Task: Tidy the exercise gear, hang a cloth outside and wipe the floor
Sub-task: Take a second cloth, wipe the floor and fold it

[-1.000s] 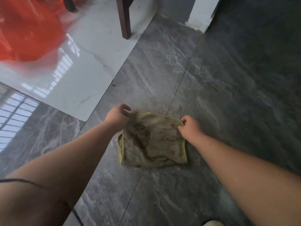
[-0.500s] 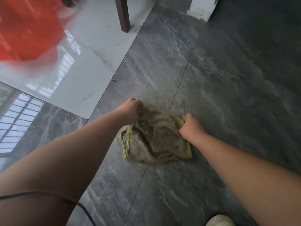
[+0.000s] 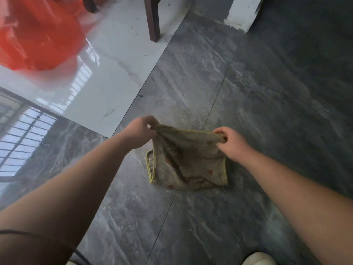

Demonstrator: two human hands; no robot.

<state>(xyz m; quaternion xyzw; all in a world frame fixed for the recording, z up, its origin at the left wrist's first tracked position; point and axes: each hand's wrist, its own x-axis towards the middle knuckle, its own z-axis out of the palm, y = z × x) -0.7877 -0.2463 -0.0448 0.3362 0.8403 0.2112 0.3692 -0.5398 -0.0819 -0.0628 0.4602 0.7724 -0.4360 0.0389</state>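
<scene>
We hold the floor cloth up by its two top corners.

Our left hand (image 3: 140, 131) pinches one top corner of the cloth (image 3: 188, 158) and our right hand (image 3: 232, 141) pinches the other, so the top edge runs tight between them. The rest of the cloth hangs down below both hands, and its bottom edge seems to rest on the dark floor (image 3: 257, 88), though we cannot be sure from up here. It is soft and floppy. It bends, folds and sags where nothing holds it. It looks light, a little dirty, and maybe damp. It will not break or slip. The yellow trim (image 3: 150, 169) at the corners is the best place to hold it. For wiping, we think it works better laid flat under an open palm than bunched up.
</scene>
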